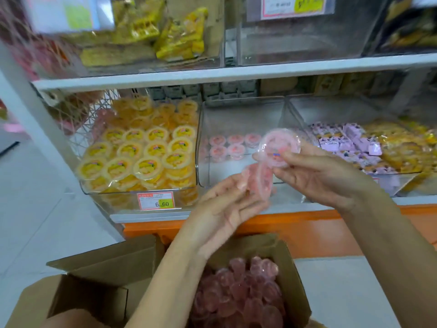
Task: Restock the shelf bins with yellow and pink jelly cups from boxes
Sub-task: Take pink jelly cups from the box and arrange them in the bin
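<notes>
Left bin (94, 189): clear, lower shelf, filled with yellow jelly cups (139, 153); price tag (156, 201) on its front.
Cardboard box (89, 301): open, bottom of view, holding loose pink jelly cups (238, 301).
Left hand (224, 207): palm up above the box, fingers mostly extended, a blurred lower pink cup (259, 181) at the fingertips; cannot tell whether they close on it.
Middle bin (220, 171): clear, a few shelved pink cups (228, 145) at the back.
Right hand (314, 172): pinches an upper pink cup (280, 147) by its rim, before the middle bin.
Right bin: purple packets (347, 143).
</notes>
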Demonstrator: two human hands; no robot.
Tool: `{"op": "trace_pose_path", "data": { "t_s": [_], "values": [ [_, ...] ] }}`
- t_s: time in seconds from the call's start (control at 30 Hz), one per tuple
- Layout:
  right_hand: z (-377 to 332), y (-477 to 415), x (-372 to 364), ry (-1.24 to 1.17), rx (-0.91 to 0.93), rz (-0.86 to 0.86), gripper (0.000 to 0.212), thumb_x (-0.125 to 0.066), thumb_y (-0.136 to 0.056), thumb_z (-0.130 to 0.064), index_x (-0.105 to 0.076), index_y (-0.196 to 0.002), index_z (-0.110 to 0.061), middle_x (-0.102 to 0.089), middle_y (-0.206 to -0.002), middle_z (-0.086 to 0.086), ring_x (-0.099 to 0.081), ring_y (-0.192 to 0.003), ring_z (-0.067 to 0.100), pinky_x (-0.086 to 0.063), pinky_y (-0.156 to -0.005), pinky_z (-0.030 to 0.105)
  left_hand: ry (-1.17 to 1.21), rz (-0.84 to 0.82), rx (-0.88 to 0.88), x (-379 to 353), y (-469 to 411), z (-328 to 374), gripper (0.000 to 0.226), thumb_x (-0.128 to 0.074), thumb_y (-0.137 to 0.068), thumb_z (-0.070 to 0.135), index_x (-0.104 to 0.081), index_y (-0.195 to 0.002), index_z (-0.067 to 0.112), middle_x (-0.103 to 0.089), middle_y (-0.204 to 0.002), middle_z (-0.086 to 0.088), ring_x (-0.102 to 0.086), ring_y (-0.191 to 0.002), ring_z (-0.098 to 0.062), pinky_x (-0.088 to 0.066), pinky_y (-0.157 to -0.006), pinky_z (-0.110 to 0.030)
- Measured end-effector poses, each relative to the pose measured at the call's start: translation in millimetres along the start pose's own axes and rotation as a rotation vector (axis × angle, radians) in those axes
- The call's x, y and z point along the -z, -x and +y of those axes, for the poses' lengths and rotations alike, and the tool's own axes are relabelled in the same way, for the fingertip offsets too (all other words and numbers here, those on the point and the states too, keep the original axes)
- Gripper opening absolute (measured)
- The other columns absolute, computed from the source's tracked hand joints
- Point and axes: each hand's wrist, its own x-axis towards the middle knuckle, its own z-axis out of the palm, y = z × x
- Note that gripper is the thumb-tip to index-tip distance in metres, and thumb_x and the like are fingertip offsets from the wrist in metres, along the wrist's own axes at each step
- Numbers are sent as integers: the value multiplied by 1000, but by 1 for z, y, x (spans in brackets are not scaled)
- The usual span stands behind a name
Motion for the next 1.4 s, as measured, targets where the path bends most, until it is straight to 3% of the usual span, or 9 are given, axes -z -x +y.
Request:
{"op": "trace_pose_path", "data": {
  "t_s": [0.2, 0.33, 0.47, 0.67, 0.77, 0.87, 1.03, 1.27, 1.4],
  "values": [
    [-22, -26, 7, 151, 79, 161, 30, -48, -92, -1, -62, -116, -13, -71, -97, 5, -69, -81, 11, -56, -67, 18, 106, 173, 109, -12, -59, 27, 36, -43, -96, 13, -48, -131, 6, -65, -107, -27, -69, -87, -35, -57, -77, -38],
    [-21, -55, 15, 322, 7, 300, 16, -54, -91, 1, -64, -100, -9, -68, -92, 11, -69, -73, 17, -58, -62, 23, 176, 271, 173, -1, -92, 36, 35, -42, -99, 30, -57, -110, 0, -61, -113, -28, -61, -99, -41, -54, -74, -45],
    [-14, -93, 28, 906, -137, 400, 5, -66, -84, -8, -63, -88, -10, -58, -83, 8, -53, -71, 15, -43, -59, 21, 3, 412, 147, 14, -124, 35, 38, -50, -97, 20, -49, -128, -3, -60, -114, -21, -62, -88, -28, -60, -57, -34],
    [2, -146, 47, 1240, -419, 372, 26, -70, -84, -14, -50, -69, -8, -52, -63, 9, -52, -51, 18, -47, -54, 26, -277, 540, 197, 36, -148, 28, 16, -59, -93, 17, -56, -106, 8, -57, -126, -16, -59, -100, -23, -58, -75, -37],
    [18, -158, 59, 1282, -490, 332, 24, -60, -90, -11, -46, -71, -9, -52, -68, 9, -65, -64, 25, -54, -65, 31, -511, 646, 280, 47, -155, 21, 42, -57, -94, 24, -47, -130, 5, -58, -112, -18, -58, -74, -23, -54, -64, -34],
    [28, -158, 67, 1546, -526, 339, 31, -60, -90, -22, -44, -66, -11, -58, -72, 7, -62, -60, 18, -39, -42, 18, -843, 736, 312, 52, -161, 20, 47, -64, -86, 36, -56, -115, 1, -51, -69, -14, -41, -50, -21, -38, -52, -24],
    [29, -155, 74, 1942, -448, 259, 38, -65, -87, -32, -57, -116, -10, -57, -126, 5, -55, -117, 22, -46, -90, 26, -822, 649, 395, 54, -162, 15, 14, -67, -84, 13, -58, -92, 7, -58, -77, -13, -51, -56, -19, -45, -55, -25],
    [17, -158, 80, 1943, -395, -79, 65, -86, -65, -21, -55, -123, -17, -53, -123, 6, -51, -113, 24, -45, -85, 29, -922, 557, 523, 53, -165, 14, 6, -52, -93, 5, -52, -87, 4, -62, -86, -19, -65, -94, -36, -53, -88, -41],
    [15, -169, 77, 2054, -451, -102, 63, -84, -66, -38, -59, -115, -8, -58, -117, 8, -54, -107, 26, -47, -85, 30, -1075, 493, 656, 57, -164, 19, 10, -56, -93, 12, -55, -88, 3, -67, -94, -17, -67, -84, -22, -58, -72, -28]
  ]
}}
